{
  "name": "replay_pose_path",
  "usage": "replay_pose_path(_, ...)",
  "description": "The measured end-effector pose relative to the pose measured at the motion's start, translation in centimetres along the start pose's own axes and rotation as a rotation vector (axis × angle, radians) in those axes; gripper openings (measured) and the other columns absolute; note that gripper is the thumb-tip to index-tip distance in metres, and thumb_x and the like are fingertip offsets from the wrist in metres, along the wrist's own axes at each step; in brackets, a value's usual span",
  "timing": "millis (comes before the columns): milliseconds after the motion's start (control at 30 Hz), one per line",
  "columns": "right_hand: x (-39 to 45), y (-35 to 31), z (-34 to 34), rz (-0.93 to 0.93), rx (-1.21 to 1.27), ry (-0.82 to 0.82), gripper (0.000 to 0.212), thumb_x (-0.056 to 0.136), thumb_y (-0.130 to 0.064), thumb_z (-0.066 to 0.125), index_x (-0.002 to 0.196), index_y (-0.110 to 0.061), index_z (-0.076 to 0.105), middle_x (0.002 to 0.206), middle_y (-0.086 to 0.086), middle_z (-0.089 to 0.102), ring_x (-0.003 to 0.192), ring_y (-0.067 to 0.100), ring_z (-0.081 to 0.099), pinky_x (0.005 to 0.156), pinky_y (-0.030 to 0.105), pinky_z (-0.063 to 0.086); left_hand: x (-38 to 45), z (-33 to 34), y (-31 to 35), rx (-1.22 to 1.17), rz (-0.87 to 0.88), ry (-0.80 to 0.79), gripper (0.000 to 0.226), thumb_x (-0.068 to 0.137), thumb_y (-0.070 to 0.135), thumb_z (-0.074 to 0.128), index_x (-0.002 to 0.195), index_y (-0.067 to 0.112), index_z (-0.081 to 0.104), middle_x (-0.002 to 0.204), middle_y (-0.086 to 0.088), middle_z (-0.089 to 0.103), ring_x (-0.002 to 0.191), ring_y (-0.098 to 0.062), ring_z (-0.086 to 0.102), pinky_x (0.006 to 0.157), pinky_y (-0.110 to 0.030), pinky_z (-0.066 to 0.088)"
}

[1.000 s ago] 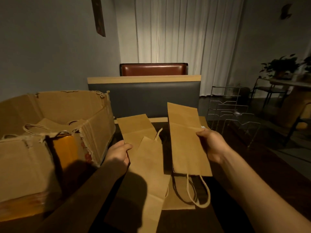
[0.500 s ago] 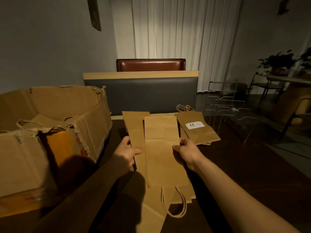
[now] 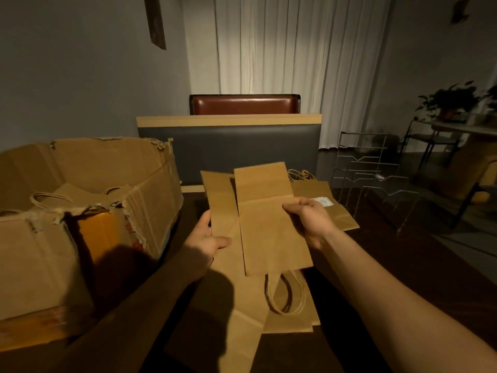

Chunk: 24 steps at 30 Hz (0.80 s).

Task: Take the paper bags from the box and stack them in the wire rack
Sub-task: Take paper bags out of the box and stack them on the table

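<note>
Dim warm light, deep foreground shadows, wide-angle edge distortion.

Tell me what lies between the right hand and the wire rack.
In the head view, a flat paper bag with a white label lies on the dark table between the right hand and the wire rack; beyond it the tabletop is bare.

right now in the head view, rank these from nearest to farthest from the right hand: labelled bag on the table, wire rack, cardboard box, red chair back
1. The labelled bag, just behind the right hand, touching or nearly so.
2. The wire rack, farther right, at the table's far right.
3. The cardboard box, across on the left, past the left hand.
4. The red chair back, behind the dark partition.

Rack and box: a close call.
</note>
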State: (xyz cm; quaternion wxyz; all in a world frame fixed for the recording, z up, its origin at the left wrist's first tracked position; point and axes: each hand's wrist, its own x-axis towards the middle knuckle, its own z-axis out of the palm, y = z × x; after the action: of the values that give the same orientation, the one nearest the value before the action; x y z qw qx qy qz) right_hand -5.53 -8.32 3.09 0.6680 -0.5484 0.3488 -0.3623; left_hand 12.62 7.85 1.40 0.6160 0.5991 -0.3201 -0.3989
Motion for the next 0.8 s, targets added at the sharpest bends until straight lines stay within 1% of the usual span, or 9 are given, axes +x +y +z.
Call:
replay_pose_path(100,1.8,-2.6,1.6,-0.085,-0.125,-0.05,0.006,0.095,-0.013,0.065,0.092,-0.007,0.065,0.091,0.014,0.073,0.083,0.026,0.07,0.076,0.038,0.058,0.2,0.0,1.0,0.059,0.075,-0.129,0.068,0.086,-0.019,0.056,0.127,0.035,0.051,0.124,-0.007,0.069,0.12,-0.024,0.062,0.106,-0.056,0.044)
replay_pose_path(200,3.2,-3.8,3.0,-0.005,-0.108,-0.118,0.015,0.093,-0.012,0.068,0.106,-0.008,0.061,0.105,0.015,0.073,0.094,0.028,0.071,0.085,0.042,0.059,0.5,0.3,1.3,0.104,0.102,-0.186,0.069,0.085,-0.019,0.059,0.123,0.037,0.051,0.124,-0.005,0.07,0.121,-0.021,0.063,0.106,-0.052,0.046)
replay_pose_path(300,3.9,-3.9,3.9,-0.012,0.015,-0.06,0.035,0.088,-0.001,0.07,0.118,-0.012,0.056,0.111,0.018,0.072,0.096,0.03,0.072,0.08,0.041,0.06,0.7,0.0,0.5,0.127,0.005,-0.149,0.056,0.087,-0.007,0.067,0.119,0.038,0.053,0.119,-0.007,0.072,0.115,-0.025,0.066,0.104,-0.054,0.048)
replay_pose_path(400,4.3,-3.7,4.3,-0.031,0.035,-0.063,0.017,0.093,-0.005,0.065,0.11,-0.007,0.066,0.101,0.016,0.075,0.094,0.031,0.072,0.073,0.038,0.059,0.6,-1.1,-0.7,0.314,-0.097,-0.19,0.035,0.088,0.019,0.074,0.121,0.025,0.065,0.115,-0.004,0.074,0.109,-0.026,0.069,0.102,-0.054,0.05)
replay_pose_path(467,4.3,-4.2,4.2,-0.076,0.068,-0.026,0.005,0.094,-0.007,0.064,0.096,-0.007,0.069,0.089,0.011,0.076,0.083,0.025,0.072,0.065,0.033,0.058,0.5,-1.6,-0.9,0.405,-0.143,-0.224,0.027,0.088,0.021,0.073,0.114,0.013,0.071,0.108,-0.006,0.076,0.104,-0.026,0.071,0.101,-0.05,0.051)
replay_pose_path(567,3.7,-6.2,3.5,-0.216,0.139,0.033,0.006,0.095,-0.011,0.063,0.091,-0.013,0.067,0.082,0.004,0.075,0.077,0.021,0.07,0.063,0.033,0.058,0.7,-1.9,-0.1,0.473,-0.163,-0.169,0.01,0.091,0.018,0.07,0.096,0.01,0.073,0.091,-0.008,0.077,0.087,-0.025,0.073,0.088,-0.043,0.057)
replay_pose_path(633,2.9,-7.7,2.9,-0.312,0.187,0.004,0.012,0.096,-0.014,0.062,0.106,-0.015,0.068,0.099,0.004,0.075,0.094,0.023,0.071,0.08,0.041,0.059,1.1,-1.9,0.5,0.458,-0.176,-0.112,0.01,0.094,0.02,0.067,0.097,0.011,0.07,0.088,-0.009,0.075,0.068,-0.02,0.068,0.066,-0.036,0.055)
replay_pose_path(733,1.3,-10.2,1.9,-0.427,0.292,-0.066,0.02,0.097,-0.013,0.058,0.113,-0.022,0.066,0.111,0.001,0.072,0.113,0.026,0.065,0.09,0.05,0.054,1.2,-1.4,1.2,0.39,-0.204,-0.033,0.012,0.1,0.01,0.056,0.107,0.006,0.064,0.083,-0.011,0.068,0.041,-0.008,0.058,0.04,-0.02,0.042)
replay_pose_path(800,0.1,-11.3,1.4,-0.47,0.361,-0.076,0.022,0.097,-0.008,0.056,0.105,-0.024,0.069,0.118,0.002,0.07,0.123,0.029,0.058,0.097,0.053,0.051,1.4,-1.2,1.2,0.24,-0.222,0.019,0.016,0.102,0.004,0.049,0.109,0.003,0.063,0.084,-0.011,0.068,0.052,-0.008,0.066,0.045,-0.019,0.049)
